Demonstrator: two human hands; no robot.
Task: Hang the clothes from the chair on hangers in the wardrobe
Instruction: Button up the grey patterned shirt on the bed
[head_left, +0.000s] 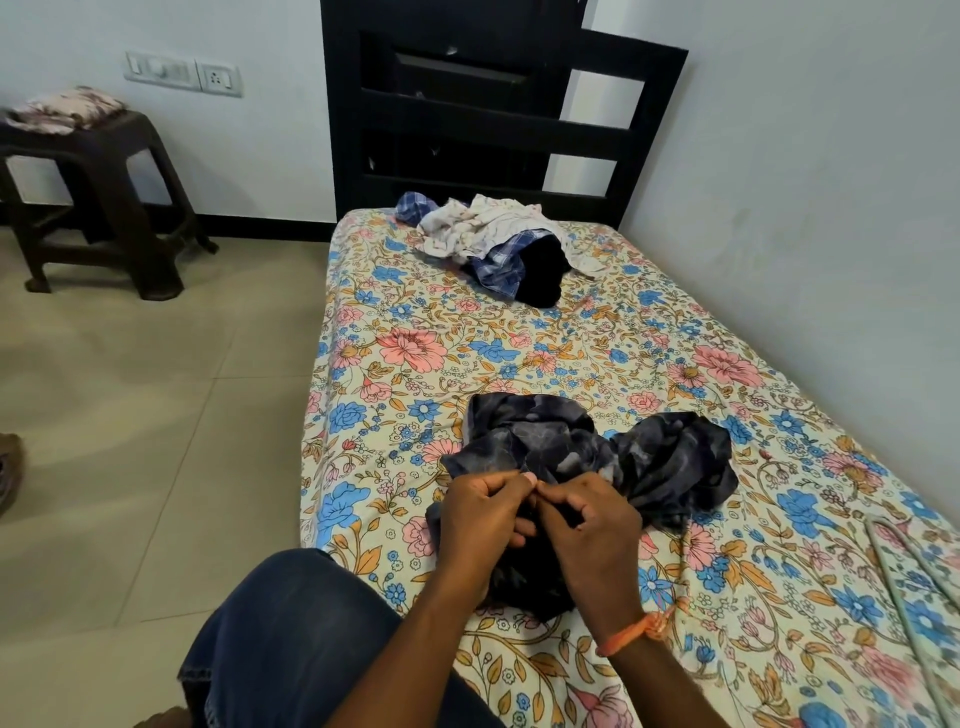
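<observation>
Both hands, left (485, 512) and right (592, 525), pinch the crumpled dark blue patterned shirt (597, 452) near the floral-sheeted bed's (415, 332) left edge, beside open tiled floor (156, 415).

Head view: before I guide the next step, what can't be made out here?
- Dark shirt: the spot both hands work on is covered by the left hand and right hand.
- Hanger: a pale wire shape on the bedsheet, cut off by the right edge.
- Pile of clothes: too bunched to count garments.
- Wardrobe: not in the head view.
- Stool: cut off by the left edge.
</observation>
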